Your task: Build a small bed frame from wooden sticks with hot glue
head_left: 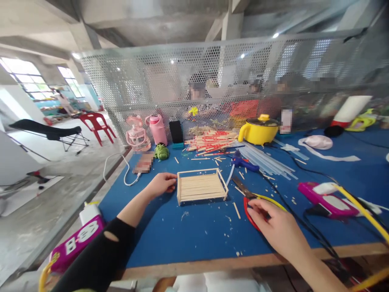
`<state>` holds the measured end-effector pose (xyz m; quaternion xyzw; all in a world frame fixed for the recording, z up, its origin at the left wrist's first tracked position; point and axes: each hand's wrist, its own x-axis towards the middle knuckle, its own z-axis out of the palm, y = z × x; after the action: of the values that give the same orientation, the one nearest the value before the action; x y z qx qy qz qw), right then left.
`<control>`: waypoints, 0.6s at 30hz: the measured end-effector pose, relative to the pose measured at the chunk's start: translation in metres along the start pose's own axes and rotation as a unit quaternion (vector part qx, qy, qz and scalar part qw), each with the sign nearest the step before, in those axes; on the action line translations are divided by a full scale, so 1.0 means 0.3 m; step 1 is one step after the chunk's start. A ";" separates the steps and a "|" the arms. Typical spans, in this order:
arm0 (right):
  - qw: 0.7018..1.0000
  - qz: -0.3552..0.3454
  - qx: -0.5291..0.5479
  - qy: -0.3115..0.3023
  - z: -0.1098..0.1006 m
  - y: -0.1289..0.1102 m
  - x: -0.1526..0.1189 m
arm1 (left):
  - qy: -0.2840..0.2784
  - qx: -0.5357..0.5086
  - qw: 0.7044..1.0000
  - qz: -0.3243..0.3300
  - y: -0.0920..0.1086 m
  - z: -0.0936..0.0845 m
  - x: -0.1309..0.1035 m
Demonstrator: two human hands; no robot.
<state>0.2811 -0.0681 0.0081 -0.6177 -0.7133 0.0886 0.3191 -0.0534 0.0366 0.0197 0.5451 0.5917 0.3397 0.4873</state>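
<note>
In the head view, a small tray of pale wooden sticks (200, 185), with a low railing raised on corner posts, stands on the blue tabletop. My left hand (164, 183) rests at its left end, fingers curled and fingertips right against the corner post. Whether they grip anything is hidden. My right hand (270, 217) is closed around the handles of the scissors (251, 195), which have one red and one yellow loop. Their dark blades point up and left, toward the tray. A blue glue gun (244, 162) lies just behind the scissors.
Red-tipped sticks (211, 141) are piled behind the tray, beside clear glue sticks (267, 159) and a yellow electric pot (261, 130). A magenta glue gun (328, 200) with cables lies right. A power strip (79, 239) sits at the left edge. People sit behind the perforated screen (146, 81).
</note>
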 end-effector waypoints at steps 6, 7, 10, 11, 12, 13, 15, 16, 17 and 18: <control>0.997 0.022 0.030 0.065 0.025 0.065 -0.037 | 0.013 -0.009 1.000 0.022 -0.044 0.004 -0.018; 0.996 0.028 0.035 0.075 0.025 0.066 -0.042 | 0.015 -0.008 1.000 0.025 -0.048 0.006 -0.021; 0.993 0.042 0.040 0.106 0.023 0.051 -0.059 | 0.025 -0.012 0.999 0.025 -0.052 0.018 -0.034; 0.992 0.040 0.033 0.115 0.020 0.043 -0.062 | 0.026 -0.015 0.999 0.023 -0.052 0.022 -0.036; 0.992 0.033 0.025 0.122 0.015 0.035 -0.062 | 0.025 -0.020 0.999 0.022 -0.050 0.027 -0.037; 0.992 0.021 0.017 0.121 0.008 0.028 -0.056 | 0.024 -0.024 0.999 0.022 -0.048 0.032 -0.036; 0.995 -0.006 0.015 0.095 -0.016 0.013 -0.023 | 0.025 -0.028 0.999 0.021 -0.042 0.042 -0.028; 0.997 -0.017 0.022 0.067 -0.031 0.004 0.007 | 0.030 -0.028 0.999 0.020 -0.039 0.046 -0.022; 0.999 -0.027 0.030 0.036 -0.047 -0.010 0.045 | 0.039 -0.026 0.999 0.016 -0.037 0.049 -0.017; 0.999 -0.036 0.038 0.003 -0.061 -0.028 0.090 | 0.053 -0.023 0.998 0.011 -0.034 0.052 -0.012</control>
<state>0.2835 -0.0496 0.0362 -0.5796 -0.7300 0.1019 0.3475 -0.0422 0.0292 0.0063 0.5214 0.6030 0.3870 0.4635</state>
